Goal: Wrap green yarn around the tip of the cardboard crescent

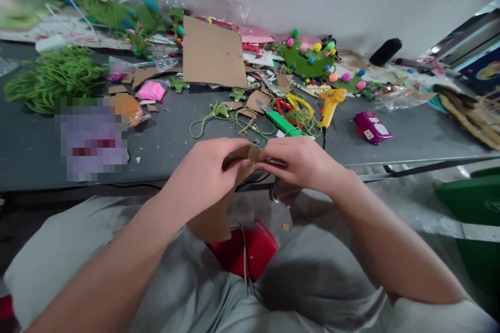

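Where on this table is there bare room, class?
The table looks bare between the orange bag and left hand, and right of the purple packet. Beyond the right hand, it is crowded around the green knife.

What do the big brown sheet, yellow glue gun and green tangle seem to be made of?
Brown sheet: likely cardboard, matte, plain tan with straight edges. Glue gun: probably plastic, smooth and evenly yellow. Green tangle: yarn or cord, dull, in loose looping strands.
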Available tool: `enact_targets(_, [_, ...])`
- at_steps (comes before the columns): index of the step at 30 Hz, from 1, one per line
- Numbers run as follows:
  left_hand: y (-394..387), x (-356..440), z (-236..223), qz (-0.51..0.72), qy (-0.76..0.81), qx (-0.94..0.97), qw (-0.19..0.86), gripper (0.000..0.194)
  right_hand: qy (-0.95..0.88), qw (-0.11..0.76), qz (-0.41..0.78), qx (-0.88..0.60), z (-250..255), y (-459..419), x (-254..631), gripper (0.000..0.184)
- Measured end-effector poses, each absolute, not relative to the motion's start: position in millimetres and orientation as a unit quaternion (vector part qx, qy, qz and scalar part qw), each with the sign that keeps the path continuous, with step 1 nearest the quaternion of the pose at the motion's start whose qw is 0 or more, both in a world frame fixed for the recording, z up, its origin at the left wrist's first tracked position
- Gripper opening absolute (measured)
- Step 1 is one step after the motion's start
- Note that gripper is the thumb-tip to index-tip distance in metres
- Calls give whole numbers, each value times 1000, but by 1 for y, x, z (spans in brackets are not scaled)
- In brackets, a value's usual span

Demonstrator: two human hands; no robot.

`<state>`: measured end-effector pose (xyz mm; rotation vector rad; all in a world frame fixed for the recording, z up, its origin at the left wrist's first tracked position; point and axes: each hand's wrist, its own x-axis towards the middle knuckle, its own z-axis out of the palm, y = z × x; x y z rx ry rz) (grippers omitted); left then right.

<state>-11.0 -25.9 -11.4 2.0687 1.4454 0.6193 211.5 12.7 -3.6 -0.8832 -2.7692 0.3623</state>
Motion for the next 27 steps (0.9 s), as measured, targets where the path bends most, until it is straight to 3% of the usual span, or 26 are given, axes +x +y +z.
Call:
enact_targets(4, [-27,-12,-9,163,504,784,325,26,-936,120,163,-289,0,17,218,25])
enact_targets(11, [-28,-18,-7,159,464,774,400,26,-914,154,261,-269,2,26,226,24])
enact_targets(20, [-27,-24,5,229,436,728,477,19,-862,210,341,-310,7,36,240,22])
enact_targets(27, [-28,-26,7,303,443,670,512,25,-811,228,412,-348,1,44,239,35])
